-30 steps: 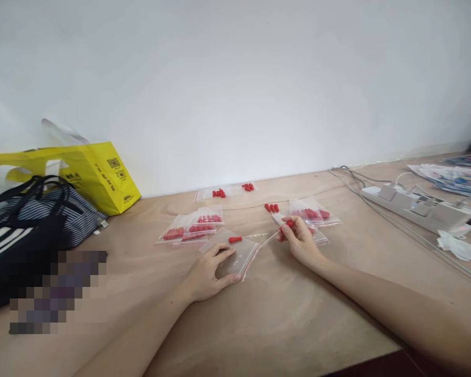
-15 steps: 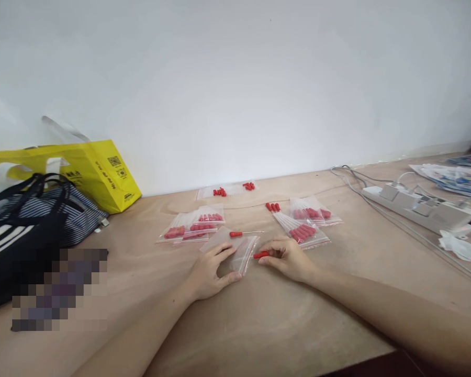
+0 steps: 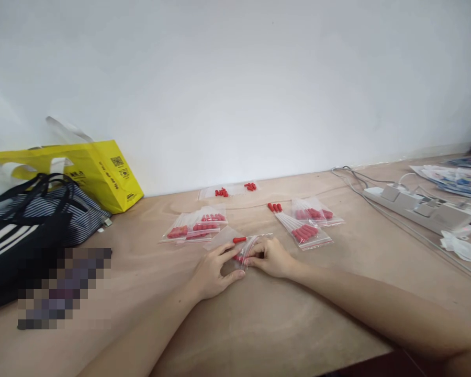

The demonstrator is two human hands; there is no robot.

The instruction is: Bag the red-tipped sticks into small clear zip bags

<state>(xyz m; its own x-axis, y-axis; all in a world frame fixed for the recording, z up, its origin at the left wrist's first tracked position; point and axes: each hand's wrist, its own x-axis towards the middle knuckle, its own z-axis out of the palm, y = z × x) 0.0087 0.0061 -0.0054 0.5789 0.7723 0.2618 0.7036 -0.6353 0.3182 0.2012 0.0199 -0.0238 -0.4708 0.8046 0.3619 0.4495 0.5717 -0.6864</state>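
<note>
My left hand (image 3: 214,272) lies on the table with thumb and fingers spread, its fingertips pressing on a clear zip bag (image 3: 223,238). At the mouth of this bag, my right hand (image 3: 272,257) is closed in a pinch. It holds a dropper with a red bulb (image 3: 239,258), whose bulb end is inside the bag; its thin stem is hidden by my fingers. Another red dropper (image 3: 239,240) lies just beyond my fingers, across the bag, its thin stem pointing right.
Filled bags of red droppers lie to the left (image 3: 192,228) and right (image 3: 306,233). Several loose droppers (image 3: 275,207) and a bag of red pieces (image 3: 222,193) are farther back. A power strip (image 3: 419,207) with cables stands right; a yellow bag (image 3: 118,183) and a dark bag (image 3: 23,246) stand left.
My right hand has moved left, bringing the red bulb of the dropper into the bag's mouth. The left hand stays on the bag; the view has shifted slightly.
</note>
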